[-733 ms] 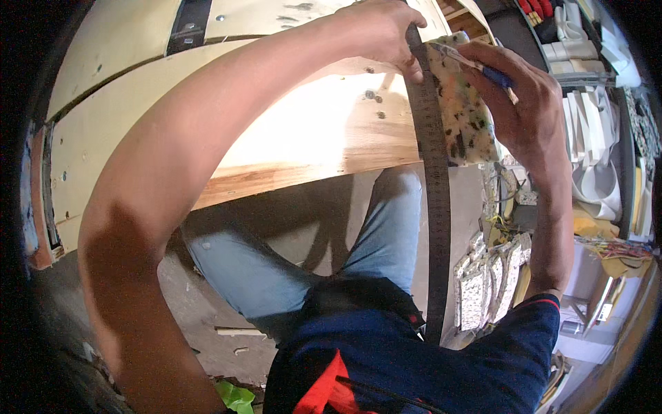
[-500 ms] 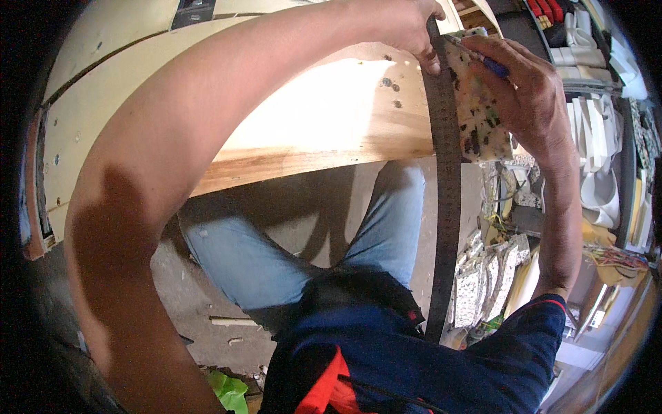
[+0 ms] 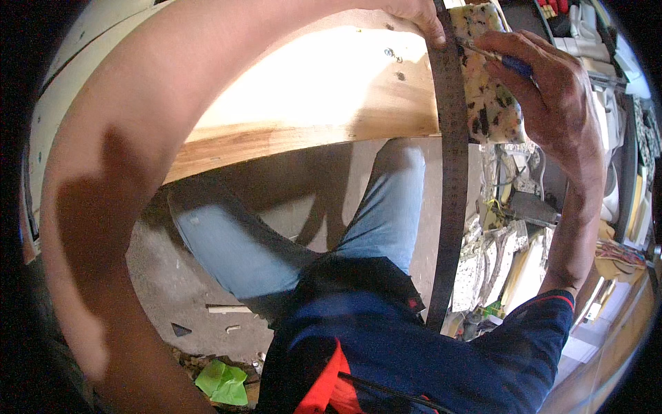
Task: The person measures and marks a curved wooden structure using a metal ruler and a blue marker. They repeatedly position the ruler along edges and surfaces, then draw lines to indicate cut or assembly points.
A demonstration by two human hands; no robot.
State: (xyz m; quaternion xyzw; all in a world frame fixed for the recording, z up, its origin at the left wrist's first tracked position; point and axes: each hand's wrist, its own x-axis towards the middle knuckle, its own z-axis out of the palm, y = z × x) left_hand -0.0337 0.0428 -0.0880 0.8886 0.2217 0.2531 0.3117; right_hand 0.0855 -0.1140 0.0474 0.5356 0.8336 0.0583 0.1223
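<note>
A long dark steel ruler [image 3: 452,159] runs from the far edge toward my body, lying along the left side of a speckled foam block [image 3: 486,103]. My left hand [image 3: 417,17] is at the ruler's far end, thumb pressed to its left edge; the other fingers are mostly cut off by the frame's top. In my right hand [image 3: 552,86] is a slim tool with a blue handle [image 3: 517,65] and a thin greyish shaft, gripped between thumb and fingers. Its tip meets the foam close beside the ruler's right edge; whether it is a blade or a point is too small to tell.
Left of the ruler stretches a pale wooden bench [image 3: 310,90], brightly sunlit. Beneath it are my legs in jeans. Foam offcuts [image 3: 483,262] and wires crowd the right side, with shelves of white pieces [image 3: 583,31] beyond. Green scrap [image 3: 222,381] lies on the floor.
The view has shifted, so bench and foam sit higher in the picture. Both hands keep their holds, and the tool's tip stays by the ruler's edge near my left thumb.
</note>
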